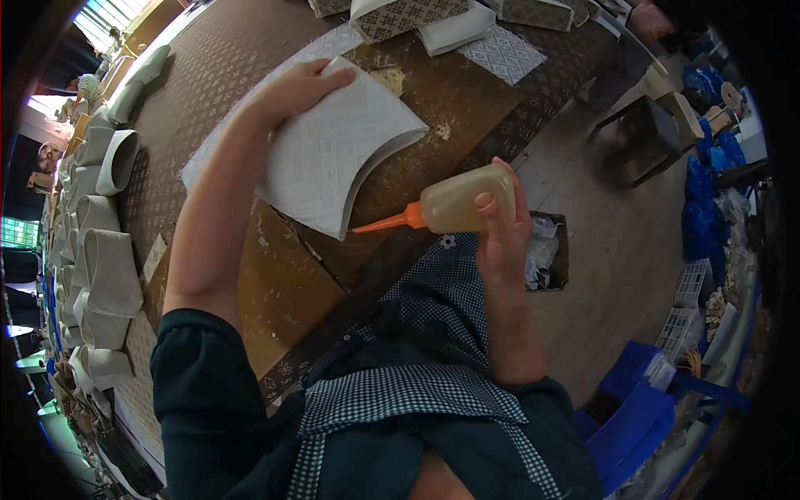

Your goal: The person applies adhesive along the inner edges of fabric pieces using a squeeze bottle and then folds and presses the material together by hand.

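I count one bottle (458,204), right hand (507,218) gripping; one white piece (342,158) over brown board (279,292), left hand (304,86) holding its far end. Nozzle (387,222) just beside near corner. Floor (617,233) stretches toward one stool (648,133).

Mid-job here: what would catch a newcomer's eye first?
Probably the orange nozzle of the bottle in the right hand, its tip close to the near corner of the white patterned panel. Next, that panel itself, under the left hand. Then the pale curved pieces lined up along the picture's left side.
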`<state>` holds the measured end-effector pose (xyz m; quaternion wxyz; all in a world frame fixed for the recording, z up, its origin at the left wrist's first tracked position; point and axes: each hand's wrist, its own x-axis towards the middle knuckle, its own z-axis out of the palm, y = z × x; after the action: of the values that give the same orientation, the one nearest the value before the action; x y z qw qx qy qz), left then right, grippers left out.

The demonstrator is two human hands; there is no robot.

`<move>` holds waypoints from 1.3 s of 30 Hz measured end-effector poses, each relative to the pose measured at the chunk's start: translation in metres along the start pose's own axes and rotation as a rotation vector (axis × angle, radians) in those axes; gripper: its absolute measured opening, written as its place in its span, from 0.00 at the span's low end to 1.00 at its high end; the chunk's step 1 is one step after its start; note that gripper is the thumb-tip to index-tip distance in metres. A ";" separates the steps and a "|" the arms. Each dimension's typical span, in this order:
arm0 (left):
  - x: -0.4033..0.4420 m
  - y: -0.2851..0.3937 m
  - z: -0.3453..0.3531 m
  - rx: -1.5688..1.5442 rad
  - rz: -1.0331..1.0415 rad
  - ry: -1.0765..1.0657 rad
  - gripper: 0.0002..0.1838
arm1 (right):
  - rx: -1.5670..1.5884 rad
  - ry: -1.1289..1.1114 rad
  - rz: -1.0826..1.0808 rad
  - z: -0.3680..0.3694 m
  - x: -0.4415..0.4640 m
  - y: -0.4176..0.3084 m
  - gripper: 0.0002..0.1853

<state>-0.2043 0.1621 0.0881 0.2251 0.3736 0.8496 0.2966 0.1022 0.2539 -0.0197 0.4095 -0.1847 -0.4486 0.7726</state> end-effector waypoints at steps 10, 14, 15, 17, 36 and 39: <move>-0.084 -0.011 -0.008 -0.570 0.586 0.327 0.34 | -0.056 0.137 -0.228 -0.002 0.000 -0.020 0.33; -0.096 -0.017 0.001 -0.650 0.593 0.315 0.33 | -0.263 0.119 -0.327 0.004 0.002 -0.010 0.33; -0.095 -0.017 0.003 -0.645 0.604 0.327 0.33 | -0.303 0.111 -0.352 0.005 0.002 -0.007 0.33; -0.094 -0.017 0.004 -0.673 0.600 0.330 0.32 | -0.329 0.078 -0.348 0.003 -0.001 -0.005 0.33; -0.092 -0.013 0.005 -0.660 0.612 0.296 0.30 | -0.303 0.128 -0.360 0.002 -0.015 0.001 0.34; -0.093 -0.011 0.002 -0.627 0.614 0.281 0.30 | -0.230 0.107 -0.272 0.003 -0.021 -0.002 0.34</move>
<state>-0.1510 0.0854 0.0938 0.1118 0.4781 0.5911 0.6399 0.1135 0.2364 -0.0187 0.5096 -0.2089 -0.5324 0.6428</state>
